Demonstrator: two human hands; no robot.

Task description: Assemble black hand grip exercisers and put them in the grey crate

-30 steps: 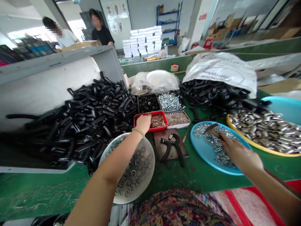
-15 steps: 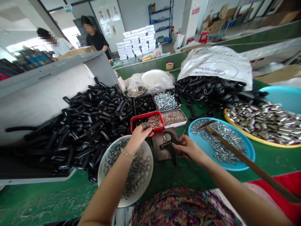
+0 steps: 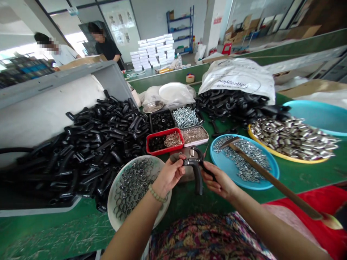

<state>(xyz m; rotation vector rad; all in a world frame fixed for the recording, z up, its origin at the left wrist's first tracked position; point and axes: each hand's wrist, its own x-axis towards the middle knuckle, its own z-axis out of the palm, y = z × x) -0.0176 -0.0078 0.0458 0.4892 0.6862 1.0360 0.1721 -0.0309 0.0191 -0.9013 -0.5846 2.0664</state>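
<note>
A black hand grip strengthener (image 3: 198,177) with a coiled metal spring (image 3: 192,152) at its top is held over a flat metal plate (image 3: 184,176). My right hand (image 3: 219,181) is closed around its right-hand handle, and a thin pointed rod (image 3: 206,151) sticks up beside these fingers. At the left end of the strengthener's head, my left hand (image 3: 172,173) is closed in a pinch. Whatever lies between those fingertips is too small to make out. A dark cover shows on one left finger. Just beyond stands a red tray (image 3: 150,149) of small black parts and coppery pins.
Left are a bowl of metal rings (image 3: 111,213) and a grey crate (image 3: 78,70) of black handles. Right are a blue basin (image 3: 274,182) of small metal parts with a hammer (image 3: 268,173) across it, and a yellow-rimmed basin (image 3: 311,159) of metal pieces. Two people work behind.
My left hand has moved from the red tray to the strengthener's left end. My right hand has raised the strengthener off the metal plate and turned it. The camera view has shifted slightly.
</note>
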